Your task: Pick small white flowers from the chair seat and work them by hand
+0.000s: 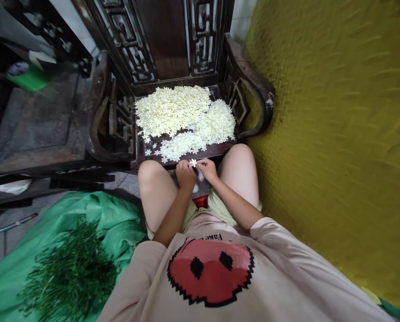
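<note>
A single small white flower (193, 163) shows between the fingertips of both hands, just in front of the chair seat's edge. My right hand (207, 170) is closed in a pinch at the flower's right side. Curled fingers of my left hand (185, 173) meet its left side; what they grip is hidden. Loose white and cream flowers lie beyond my hands on the dark wooden seat, in a large cream heap (171, 109), a whiter heap (218, 120) at the right and a smaller white patch (183, 145) nearest me.
The carved wooden chair (171, 40) has curved armrests on both sides. A yellow textured surface (334, 134) rises at the right. To the left stands a wooden table (35, 120) with a green roll of tape (27, 76). Green stems (75, 268) lie on green sheeting (95, 205) at lower left.
</note>
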Tool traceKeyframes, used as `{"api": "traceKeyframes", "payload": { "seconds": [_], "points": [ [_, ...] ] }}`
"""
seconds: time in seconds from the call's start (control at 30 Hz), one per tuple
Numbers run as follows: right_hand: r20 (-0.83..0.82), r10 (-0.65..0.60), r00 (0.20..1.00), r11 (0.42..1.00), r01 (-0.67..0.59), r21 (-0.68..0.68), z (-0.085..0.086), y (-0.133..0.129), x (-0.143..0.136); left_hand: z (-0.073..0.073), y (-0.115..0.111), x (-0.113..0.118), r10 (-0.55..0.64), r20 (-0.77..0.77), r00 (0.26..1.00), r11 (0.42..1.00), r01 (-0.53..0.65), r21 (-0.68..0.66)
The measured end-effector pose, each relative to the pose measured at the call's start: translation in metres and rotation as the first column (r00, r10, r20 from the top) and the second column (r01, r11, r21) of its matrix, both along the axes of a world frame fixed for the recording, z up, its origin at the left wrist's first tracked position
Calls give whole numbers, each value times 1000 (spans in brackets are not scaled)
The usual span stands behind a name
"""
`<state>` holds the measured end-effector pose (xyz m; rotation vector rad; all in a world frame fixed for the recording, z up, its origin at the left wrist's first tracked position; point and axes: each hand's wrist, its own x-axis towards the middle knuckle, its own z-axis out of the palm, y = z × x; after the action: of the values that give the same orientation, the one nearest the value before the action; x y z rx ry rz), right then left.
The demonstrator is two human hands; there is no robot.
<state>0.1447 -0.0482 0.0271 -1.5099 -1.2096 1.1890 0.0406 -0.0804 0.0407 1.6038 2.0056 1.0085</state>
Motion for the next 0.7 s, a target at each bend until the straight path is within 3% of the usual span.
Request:
{"api": "traceKeyframes", "payload": {
  "seconds": [0.13,0.27,0.43,0.53,0.7],
  "points": [
    [-70,-145,987,982,135,-133,-5,4,4,-1,3,-6,127,225,966,992,-119,-48],
    [-145,-185,972,947,137,-292,-10,4,5,-5,9,-9,269,477,837,962,-208,-178],
    [-160,-11,987,949,-40,-313,-10,-4,-3,-10,8,-4,176,554,814,981,-98,-168],
    [-255,-30,966,933,-65,-354,-5,-5,-5,-12,6,-1,146,573,806,985,-62,-162],
    [-371,-71,926,924,-79,-373,1,-4,-2,-13,10,0,165,665,729,979,-43,-197]
  ]
}}
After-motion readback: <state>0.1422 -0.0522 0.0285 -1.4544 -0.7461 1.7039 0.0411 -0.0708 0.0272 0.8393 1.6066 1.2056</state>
